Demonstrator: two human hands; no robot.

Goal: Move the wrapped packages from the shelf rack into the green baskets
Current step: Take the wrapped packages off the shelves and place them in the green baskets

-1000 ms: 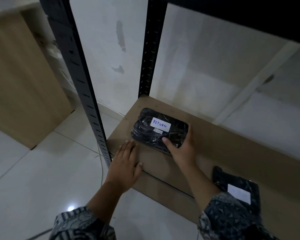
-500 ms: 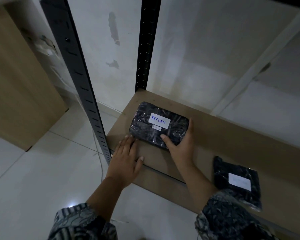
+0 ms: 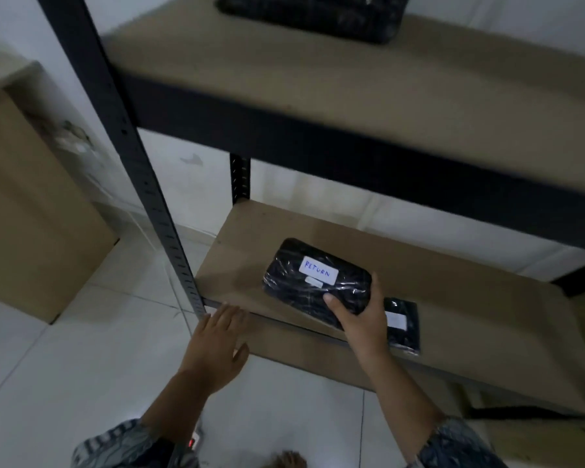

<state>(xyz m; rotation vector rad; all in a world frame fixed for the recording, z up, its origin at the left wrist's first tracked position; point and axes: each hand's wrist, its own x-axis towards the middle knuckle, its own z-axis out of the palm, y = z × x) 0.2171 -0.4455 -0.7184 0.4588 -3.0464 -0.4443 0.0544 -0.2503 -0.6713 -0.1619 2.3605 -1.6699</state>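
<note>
A dark plastic-wrapped package with a white label reading RETURN is gripped at its near right end by my right hand, over the front of the lower shelf board; whether it still touches the board I cannot tell. My left hand hovers with fingers spread by the shelf's front left corner, holding nothing. A second dark package with a white label lies on the same shelf, partly behind my right hand. A third dark package sits on the upper shelf. No green basket is in view.
The rack's black slotted front post stands just left of my left hand. A wooden cabinet stands on the white tiled floor at the left. The upper shelf's dark beam overhangs the lower shelf.
My right hand has drawn the RETURN package toward the shelf's front edge. My left hand has left the board and opened. The view pulled back and up, showing the upper shelf.
</note>
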